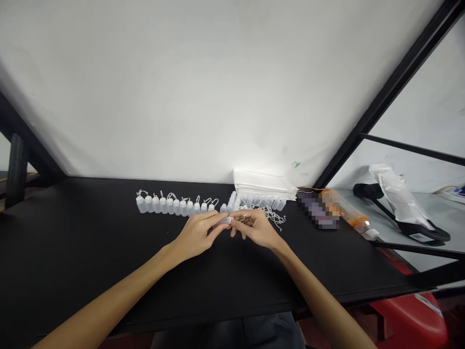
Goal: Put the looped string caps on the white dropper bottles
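Observation:
My left hand (198, 232) is closed around a small translucent squeeze bottle (224, 220), held tilted on its side above the black table. The bottle's white top end points right, toward my right hand (254, 229). My right thumb and fingers pinch at that white end, where a bit of white cap strap (244, 217) shows; the fingers partly hide it. Behind my left hand stands a row of capped bottles (170, 206) with looped white straps. Just beyond my right hand lie loose white cap straps (274, 215) in a tangle, beside more small bottles (232, 198).
A stack of white sheets or bags (265, 183) lies against the wall. To the right are a blurred-out dark item (317, 211) and an orange-labelled bottle (358, 220). Black frame bars (385, 82) slope at the right, with a black sandal (410, 228) beyond. A red stool (414, 322) stands below.

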Action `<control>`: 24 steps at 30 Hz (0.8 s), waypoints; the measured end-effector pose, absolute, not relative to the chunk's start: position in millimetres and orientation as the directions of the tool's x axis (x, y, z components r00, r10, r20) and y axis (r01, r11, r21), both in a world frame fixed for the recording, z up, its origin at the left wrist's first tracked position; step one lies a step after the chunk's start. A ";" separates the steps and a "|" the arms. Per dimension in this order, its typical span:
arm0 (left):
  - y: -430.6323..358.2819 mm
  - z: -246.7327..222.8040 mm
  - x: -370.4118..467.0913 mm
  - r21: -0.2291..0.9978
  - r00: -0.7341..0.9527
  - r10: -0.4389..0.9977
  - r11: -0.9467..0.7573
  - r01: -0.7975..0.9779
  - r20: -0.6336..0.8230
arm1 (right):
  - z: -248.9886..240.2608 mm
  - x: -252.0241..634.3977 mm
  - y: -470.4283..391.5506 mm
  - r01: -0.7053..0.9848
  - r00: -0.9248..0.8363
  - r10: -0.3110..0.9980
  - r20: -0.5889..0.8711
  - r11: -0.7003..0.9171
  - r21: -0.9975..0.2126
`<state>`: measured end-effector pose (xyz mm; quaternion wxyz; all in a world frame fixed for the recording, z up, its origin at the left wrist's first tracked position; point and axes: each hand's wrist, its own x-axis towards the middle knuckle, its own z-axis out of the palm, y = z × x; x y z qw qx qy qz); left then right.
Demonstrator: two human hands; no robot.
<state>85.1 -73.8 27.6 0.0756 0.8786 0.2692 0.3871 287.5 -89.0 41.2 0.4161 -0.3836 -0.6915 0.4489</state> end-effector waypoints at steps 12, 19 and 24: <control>-71.9 30.0 84.1 0.274 0.487 0.447 -0.881 0.386 0.750 | 43.3 286.4 -89.1 0.028 -0.330 0.898 0.291 0.317 -0.948; -73.2 36.9 86.5 0.513 0.456 0.571 -0.819 0.257 0.683 | 45.3 288.4 -90.9 0.070 -0.294 0.896 0.332 0.367 -0.928; -72.3 35.5 85.3 0.418 0.441 0.470 -0.882 0.217 0.764 | 45.4 286.7 -92.7 0.031 -0.336 0.878 0.340 0.371 -0.928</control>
